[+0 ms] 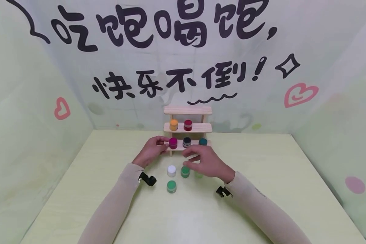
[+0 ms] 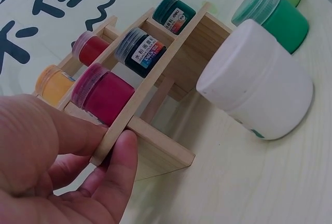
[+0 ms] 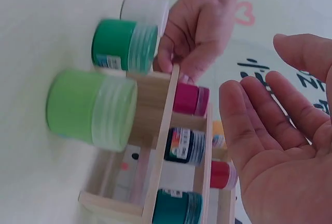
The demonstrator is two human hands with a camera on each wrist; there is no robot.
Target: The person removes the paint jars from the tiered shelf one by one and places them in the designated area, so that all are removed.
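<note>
A small three-tier wooden shelf (image 1: 187, 110) stands at the back of the table. My left hand (image 1: 152, 149) pinches the left end of its lowest tier, thumb above and fingers below, as the left wrist view shows. Beside that thumb sits a magenta paint jar (image 2: 104, 94). A dark paint jar (image 1: 186, 142) and a teal paint jar (image 1: 203, 141) share this tier. On the middle tier are an orange jar (image 1: 174, 125) and a red jar (image 1: 187, 125). My right hand (image 1: 208, 161) hovers in front of the shelf's right side, fingers loosely bent, holding nothing.
In front of the shelf, a white jar (image 1: 171, 170), a green jar (image 1: 185, 171) and a light green jar (image 3: 88, 110) stand in a row. Nearer me is another green jar (image 1: 171, 186). A printed cloth wall (image 1: 134, 115) rises behind the table.
</note>
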